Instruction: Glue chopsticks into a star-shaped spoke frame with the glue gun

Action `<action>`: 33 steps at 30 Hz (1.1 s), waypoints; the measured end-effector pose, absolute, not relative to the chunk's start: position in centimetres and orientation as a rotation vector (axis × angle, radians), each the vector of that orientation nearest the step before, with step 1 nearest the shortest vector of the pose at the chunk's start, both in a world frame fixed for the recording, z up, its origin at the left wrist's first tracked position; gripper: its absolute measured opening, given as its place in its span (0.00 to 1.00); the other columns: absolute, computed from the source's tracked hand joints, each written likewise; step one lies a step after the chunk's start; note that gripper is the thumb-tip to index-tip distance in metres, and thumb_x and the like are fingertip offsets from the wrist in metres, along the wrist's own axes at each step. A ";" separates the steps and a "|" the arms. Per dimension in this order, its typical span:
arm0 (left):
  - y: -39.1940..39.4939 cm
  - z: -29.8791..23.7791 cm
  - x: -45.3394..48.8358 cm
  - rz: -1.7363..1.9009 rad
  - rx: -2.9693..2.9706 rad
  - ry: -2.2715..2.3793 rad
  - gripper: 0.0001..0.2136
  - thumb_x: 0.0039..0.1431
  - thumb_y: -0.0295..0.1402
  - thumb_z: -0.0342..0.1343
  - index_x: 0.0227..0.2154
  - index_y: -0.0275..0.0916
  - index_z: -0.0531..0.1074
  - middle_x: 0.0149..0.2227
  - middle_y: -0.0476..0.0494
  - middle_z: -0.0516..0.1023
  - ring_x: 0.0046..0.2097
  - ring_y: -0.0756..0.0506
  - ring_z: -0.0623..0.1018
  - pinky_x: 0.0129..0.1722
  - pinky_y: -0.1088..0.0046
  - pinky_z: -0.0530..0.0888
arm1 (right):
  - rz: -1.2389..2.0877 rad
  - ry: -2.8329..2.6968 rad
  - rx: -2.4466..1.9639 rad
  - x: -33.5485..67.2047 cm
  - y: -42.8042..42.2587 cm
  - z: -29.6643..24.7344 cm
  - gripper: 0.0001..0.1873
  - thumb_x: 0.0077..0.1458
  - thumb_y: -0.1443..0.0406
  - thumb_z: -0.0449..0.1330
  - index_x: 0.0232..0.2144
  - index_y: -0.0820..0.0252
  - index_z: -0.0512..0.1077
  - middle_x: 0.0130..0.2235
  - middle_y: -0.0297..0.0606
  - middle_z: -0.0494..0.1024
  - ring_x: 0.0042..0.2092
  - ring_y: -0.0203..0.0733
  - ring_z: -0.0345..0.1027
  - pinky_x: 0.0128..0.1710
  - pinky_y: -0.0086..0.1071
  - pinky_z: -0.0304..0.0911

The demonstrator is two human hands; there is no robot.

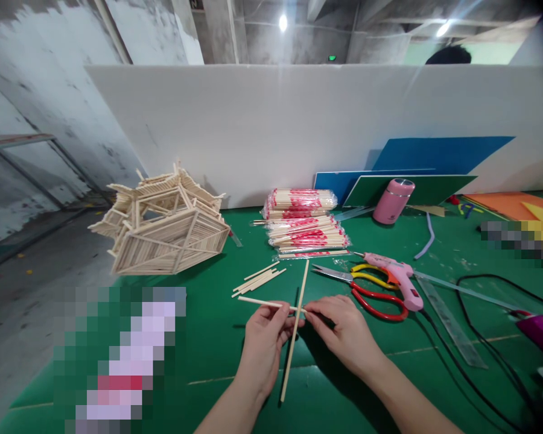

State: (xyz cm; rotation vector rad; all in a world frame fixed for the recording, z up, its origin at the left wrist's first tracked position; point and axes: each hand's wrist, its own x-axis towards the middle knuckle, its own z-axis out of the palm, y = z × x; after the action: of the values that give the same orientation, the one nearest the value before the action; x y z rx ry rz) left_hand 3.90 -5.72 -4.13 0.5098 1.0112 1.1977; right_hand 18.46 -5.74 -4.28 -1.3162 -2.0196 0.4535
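Note:
In front of me two wooden chopsticks make a cross. The shorter piece point(253, 301) lies nearly level, pinched between the thumb and fingers of my left hand point(260, 343). A long chopstick point(290, 358) runs steeply across it, close against my left fingers. My right hand point(346, 334) is closed at the crossing, its fingertips pinching the right end of the shorter piece. Several cut chopstick pieces point(260, 282) lie just beyond my left hand. Scissors point(337, 274) with red and yellow handles rest past my right hand, beside a pink glue gun point(400, 278).
A wooden stick model point(172, 241) stands at the left. Plastic-wrapped chopstick bundles point(308, 232) lie at the back, near a pink flask point(393, 202) and a green board point(434, 184). A clear ruler point(452, 325) and black cable point(452, 361) lie right.

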 end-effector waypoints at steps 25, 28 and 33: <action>-5.8 -4.3 4.3 1.154 0.634 1.110 0.09 0.40 0.32 0.61 0.24 0.34 0.69 0.19 0.50 0.72 0.20 0.53 0.70 0.21 0.79 0.64 | 0.373 -2.082 -1.304 18.4 -6.0 -4.0 0.09 0.54 0.66 0.51 0.32 0.54 0.71 0.30 0.33 0.75 0.32 0.36 0.65 0.37 0.33 0.51; -5.8 -4.4 4.3 1.135 0.650 1.119 0.09 0.40 0.32 0.61 0.24 0.33 0.70 0.20 0.49 0.72 0.21 0.53 0.70 0.21 0.79 0.64 | 0.377 -2.080 -1.294 18.3 -6.0 -4.0 0.09 0.54 0.67 0.51 0.32 0.54 0.71 0.30 0.33 0.75 0.32 0.36 0.65 0.36 0.33 0.51; -5.8 -4.4 4.2 1.126 0.653 1.119 0.09 0.40 0.32 0.61 0.24 0.33 0.70 0.21 0.49 0.73 0.21 0.53 0.70 0.21 0.79 0.64 | 0.383 -2.083 -1.285 18.4 -6.0 -3.9 0.09 0.53 0.68 0.51 0.32 0.55 0.71 0.30 0.33 0.75 0.32 0.36 0.65 0.37 0.33 0.50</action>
State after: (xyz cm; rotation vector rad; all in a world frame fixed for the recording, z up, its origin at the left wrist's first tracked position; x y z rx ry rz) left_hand 4.25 -5.77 -4.37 0.6530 1.1191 1.1259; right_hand 18.37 -6.02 -3.90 -1.2851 -2.0826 0.3833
